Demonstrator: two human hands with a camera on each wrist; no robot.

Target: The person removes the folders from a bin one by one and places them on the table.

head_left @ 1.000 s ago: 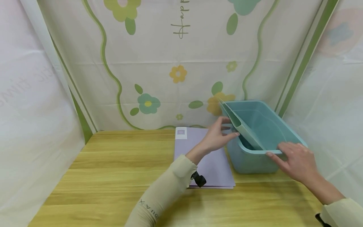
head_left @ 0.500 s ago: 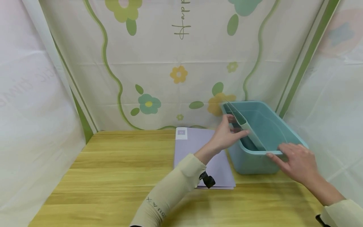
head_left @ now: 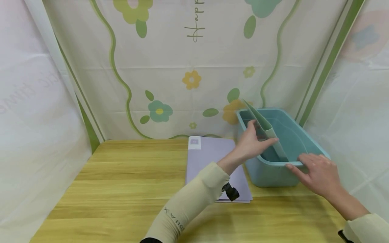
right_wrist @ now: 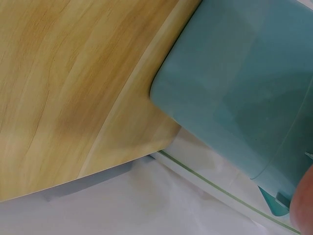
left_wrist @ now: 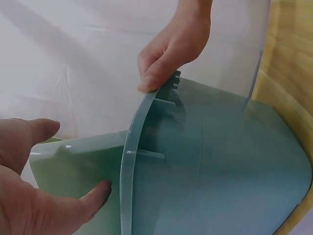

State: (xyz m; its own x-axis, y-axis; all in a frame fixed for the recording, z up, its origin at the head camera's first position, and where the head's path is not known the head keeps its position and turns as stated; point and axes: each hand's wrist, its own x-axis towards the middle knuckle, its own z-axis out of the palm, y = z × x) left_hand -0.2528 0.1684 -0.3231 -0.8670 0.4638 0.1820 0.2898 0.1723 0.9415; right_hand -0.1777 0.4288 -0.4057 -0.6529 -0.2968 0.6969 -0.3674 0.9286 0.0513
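A light green folder stands tilted inside a blue-green plastic bin, its top rising above the rim. At the folder, my left hand has its fingers extended against the left face and its thumb at the upper edge. From the left wrist view, a fingertip rests on the folder's side, with the thumb near the top edge. My right hand grips the bin's near rim at the right corner, thumb outside and fingers over the edge. Only a sliver of that hand shows in the right wrist view.
Left of the bin, a purple folder with a white label lies flat on the wooden table, partly under my left arm. White patterned cloth panels surround the table at the back and sides.
My left hand has moved right over the bin, and the green folder has shifted right with it, away from the left rim. My right hand stays on the rim.
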